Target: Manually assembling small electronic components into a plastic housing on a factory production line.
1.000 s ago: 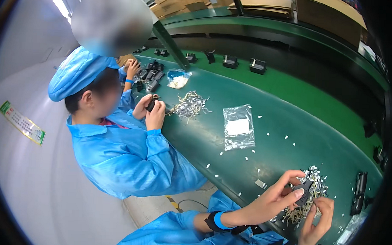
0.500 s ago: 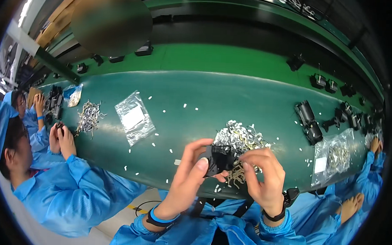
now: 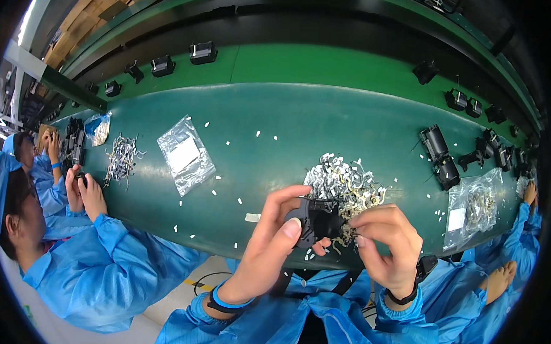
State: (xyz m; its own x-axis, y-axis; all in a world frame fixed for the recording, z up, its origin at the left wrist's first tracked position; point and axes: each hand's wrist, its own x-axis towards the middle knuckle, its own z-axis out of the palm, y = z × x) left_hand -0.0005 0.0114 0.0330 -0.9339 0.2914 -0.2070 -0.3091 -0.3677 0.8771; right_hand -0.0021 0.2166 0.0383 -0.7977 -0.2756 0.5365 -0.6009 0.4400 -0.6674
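My left hand (image 3: 273,232) is closed around a black plastic housing (image 3: 313,223), thumb on its near side and fingers behind it. The housing is hollow, with a dark part facing right. Just right of it, my right hand (image 3: 385,239) has its thumb and fingertips drawn together in a pinch; whatever lies between them is too small to make out. Beneath and beyond both hands spreads a pile of small strips and white pieces (image 3: 336,180), pale yellow, grey and white, partly hidden by my hands.
The green table (image 3: 241,110) also bears a clear bag (image 3: 186,157), another strip pile (image 3: 123,157), black cylindrical parts (image 3: 439,154) and a bag of strips (image 3: 477,209). Black housings (image 3: 202,53) line the green strip behind. Co-workers in blue sit left (image 3: 96,263) and right (image 3: 489,307).
My view has shifted slightly, so the far row of housings shows more. My left hand still holds the housing, now turned a little; my right hand has moved slightly right, away from it.
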